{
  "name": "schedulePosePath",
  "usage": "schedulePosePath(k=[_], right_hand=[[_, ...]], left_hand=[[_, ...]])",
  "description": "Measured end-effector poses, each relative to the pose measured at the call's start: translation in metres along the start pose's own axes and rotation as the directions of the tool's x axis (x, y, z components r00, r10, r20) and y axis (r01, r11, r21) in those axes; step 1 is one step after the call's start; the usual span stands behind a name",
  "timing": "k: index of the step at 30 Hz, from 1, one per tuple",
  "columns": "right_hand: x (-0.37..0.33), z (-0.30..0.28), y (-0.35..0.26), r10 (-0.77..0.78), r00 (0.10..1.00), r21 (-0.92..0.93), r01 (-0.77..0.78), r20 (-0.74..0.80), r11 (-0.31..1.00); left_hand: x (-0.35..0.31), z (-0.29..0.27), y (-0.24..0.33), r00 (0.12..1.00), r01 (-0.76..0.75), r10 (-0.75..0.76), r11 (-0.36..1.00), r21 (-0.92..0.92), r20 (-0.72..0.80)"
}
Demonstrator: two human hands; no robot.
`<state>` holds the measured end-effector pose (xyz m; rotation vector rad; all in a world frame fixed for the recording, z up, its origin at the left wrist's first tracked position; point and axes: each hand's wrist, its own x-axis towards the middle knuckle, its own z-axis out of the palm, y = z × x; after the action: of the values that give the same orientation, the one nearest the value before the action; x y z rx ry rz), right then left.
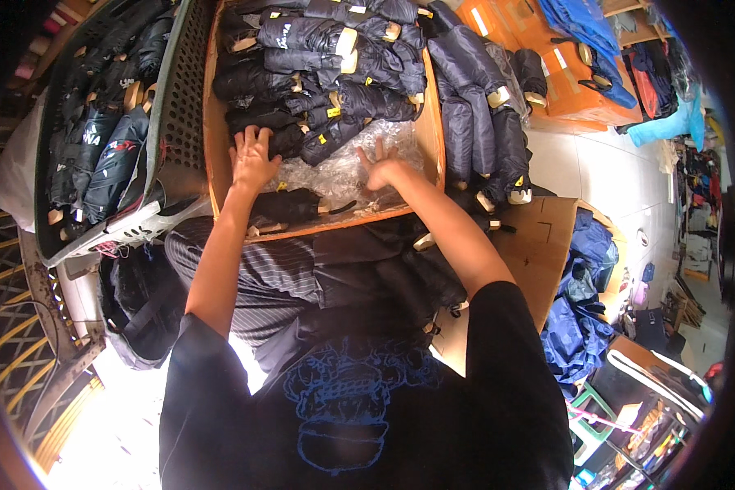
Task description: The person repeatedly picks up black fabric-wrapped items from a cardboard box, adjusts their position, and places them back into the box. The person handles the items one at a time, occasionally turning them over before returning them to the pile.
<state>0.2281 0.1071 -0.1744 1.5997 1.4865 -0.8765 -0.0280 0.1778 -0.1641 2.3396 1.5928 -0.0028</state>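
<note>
Left hand [255,155] and right hand [381,169] inside an open, orange-brown cardboard box [435,139]. The left lies palm down, fingers spread, at the edge of heaped black folded umbrellas [367,102] with pale, blunt handles; from where I stand, whether it presses on one I cannot tell. The right, fingers splayed and gripping nothing visible, is over crumpled clear plastic film [335,167], which extends between the hands. The heap lies mostly beyond both; a single dark umbrella [290,207] lies nearer the person. A grey-green perforated plastic crate [184,114] bounds the left side; black cylindrical bundles [469,139] crowd the right.
</note>
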Motion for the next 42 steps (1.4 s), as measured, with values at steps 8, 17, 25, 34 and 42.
schedulePosePath(k=[8,17,25,34,42], right_hand=[[0.027,0.028,-0.001,-0.131,0.98,-0.101,0.147,0.146,0.984],[0.073,0.054,0.029,-0.141,0.973,-0.187,0.175,0.182,0.967],[-0.053,-0.001,-0.011,-0.151,0.615,0.277,0.544,-0.774,0.792],[-0.086,-0.019,-0.082,-0.442,0.568,0.541,0.817,-0.694,0.201],[-0.189,0.061,-0.096,-0.785,0.375,0.856,0.048,-0.493,-0.515]], left_hand=[[0.004,0.0,0.0,0.983,0.147,-0.168,0.963,0.226,0.074],[0.014,0.001,0.004,0.953,0.219,-0.221,0.975,0.036,0.207],[-0.031,-0.061,0.015,0.954,0.218,-0.275,0.911,-0.35,-0.122],[-0.181,-0.123,0.021,0.891,-0.078,-0.355,0.495,-0.865,-0.283],[-0.224,-0.142,0.06,0.805,-0.59,0.568,0.738,-0.326,-0.172]])
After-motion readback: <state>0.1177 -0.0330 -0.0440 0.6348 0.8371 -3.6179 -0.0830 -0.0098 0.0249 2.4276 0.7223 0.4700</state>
